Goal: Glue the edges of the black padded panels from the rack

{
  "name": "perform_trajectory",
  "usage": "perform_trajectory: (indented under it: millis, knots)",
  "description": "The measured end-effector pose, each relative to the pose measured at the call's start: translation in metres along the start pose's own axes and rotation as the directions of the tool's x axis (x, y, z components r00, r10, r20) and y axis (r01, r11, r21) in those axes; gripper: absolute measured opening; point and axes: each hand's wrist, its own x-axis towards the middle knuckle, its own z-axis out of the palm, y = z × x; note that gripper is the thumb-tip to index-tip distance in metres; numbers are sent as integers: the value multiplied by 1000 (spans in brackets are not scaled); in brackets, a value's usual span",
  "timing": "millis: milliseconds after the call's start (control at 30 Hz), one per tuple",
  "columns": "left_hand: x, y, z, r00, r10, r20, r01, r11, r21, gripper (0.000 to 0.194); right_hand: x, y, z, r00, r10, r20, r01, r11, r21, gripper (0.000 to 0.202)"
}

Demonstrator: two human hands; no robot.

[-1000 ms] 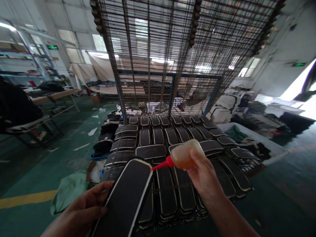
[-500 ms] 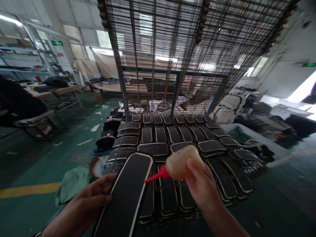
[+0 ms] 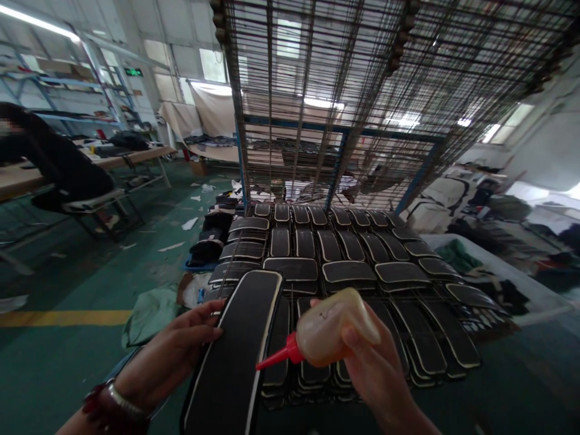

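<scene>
My left hand point(image 3: 176, 347) grips the left edge of a long black panel point(image 3: 235, 344) with rounded corners and a pale line along its border. The panel is tilted, its lower end cut off by the frame. In my right hand point(image 3: 376, 356) is a translucent squeeze bottle point(image 3: 333, 326) of amber liquid, lying on its side. Its red nozzle point(image 3: 276, 355) points left, with the tip at the panel's right border. Behind both hands, similar black panels point(image 3: 347, 272) with pale borders lie in rows on a wire rack.
An upright wire grid point(image 3: 317, 78) rises behind the panels. On the left, a person in dark clothes point(image 3: 67, 157) sits at a table point(image 3: 136, 156). A green cloth point(image 3: 151, 314) lies on the floor at left; a white bin point(image 3: 534, 302) stands at right.
The nozzle tip has moved down along the panel's right border, and my right hand with the bottle is lower. The camera view has turned left, showing more of the seated person.
</scene>
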Motion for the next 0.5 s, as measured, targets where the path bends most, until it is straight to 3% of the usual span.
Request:
perform_trajectory:
  millis: [300,500]
  knots:
    - [2,5,0,996,35,-84,-38,999,-28,45,-12,10,-5,992,116,48,-116,993,-11,42]
    - [6,12,-2,978,61,-201,-90,986,-137,40,-9,16,-5,993,116,30,-116,993,-16,45]
